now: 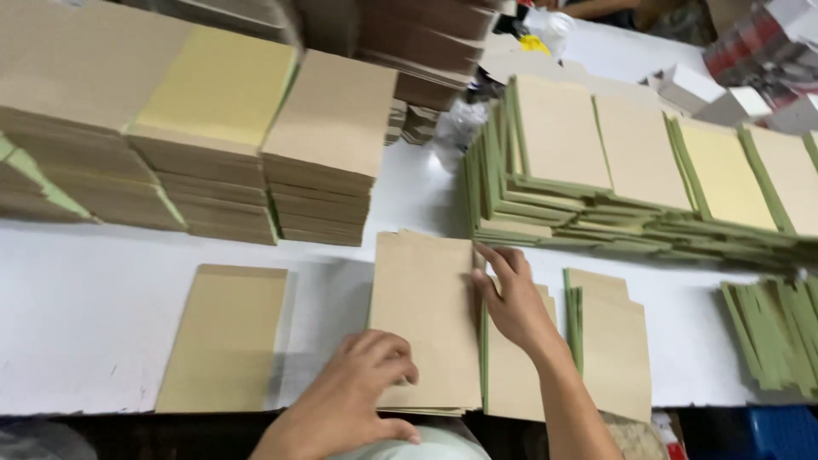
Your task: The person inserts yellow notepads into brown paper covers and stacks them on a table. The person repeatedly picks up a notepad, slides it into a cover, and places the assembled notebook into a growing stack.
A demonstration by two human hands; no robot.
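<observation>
Brown card pile (423,319) at tabletop (77,298) front edge | left hand (354,392) fingers curled together on it | right hand (511,298) fingers spread on its right edge | 3 tall stacks (328,149) judged finished, loose green-edged cards (771,332) left.

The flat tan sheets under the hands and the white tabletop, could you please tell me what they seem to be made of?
Flat tan sheets: probably kraft paperboard, matte and fibrous-looking, with thin green edges. White tabletop: smooth, slightly glossy, perhaps laminate or painted board; it reflects light softly.
</observation>
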